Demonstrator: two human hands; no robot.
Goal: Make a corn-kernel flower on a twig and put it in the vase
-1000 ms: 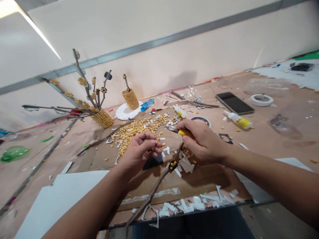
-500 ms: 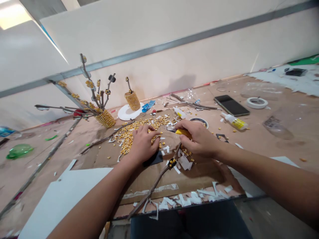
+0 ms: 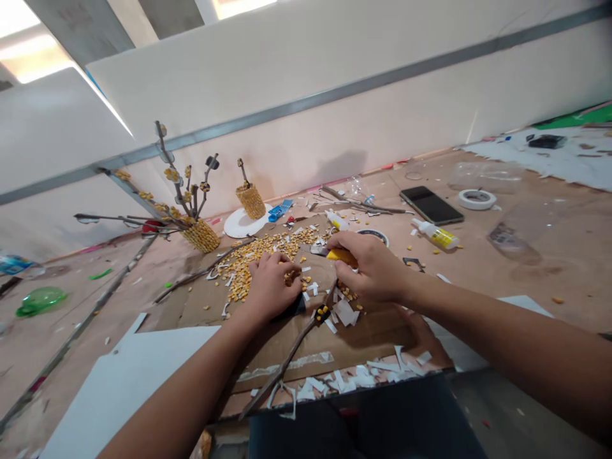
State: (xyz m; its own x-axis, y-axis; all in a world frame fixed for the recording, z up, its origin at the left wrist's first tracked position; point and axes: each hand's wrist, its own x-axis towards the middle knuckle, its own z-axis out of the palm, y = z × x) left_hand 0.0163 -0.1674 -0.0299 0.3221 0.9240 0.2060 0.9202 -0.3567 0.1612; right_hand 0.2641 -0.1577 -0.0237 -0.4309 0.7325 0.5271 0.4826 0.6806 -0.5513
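My right hand (image 3: 370,264) grips a yellow utility knife (image 3: 342,257), its tip pointing left over the pile of corn kernels (image 3: 248,261). My left hand (image 3: 275,284) is at the pile's near right edge, fingers bent and thumb apart from them, with kernels showing in the gap. Under its palm lies a piece of black card (image 3: 292,308), partly covered. Between my hands and the table edge runs a forked twig (image 3: 299,341) bearing a small black piece with kernels on it (image 3: 322,313). White paper scraps (image 3: 344,312) lie below my right hand.
Kernel-covered pots (image 3: 203,236) with twigs stand at the back left, one on a white disc (image 3: 234,224). To the right are a glue bottle (image 3: 437,234), a phone (image 3: 431,204) and a tape roll (image 3: 477,199). White sheet (image 3: 129,370) lies front left.
The view has shifted slightly, so the table's things appear a little further left. Both hands stay nearly in place, the right still holding the knife.
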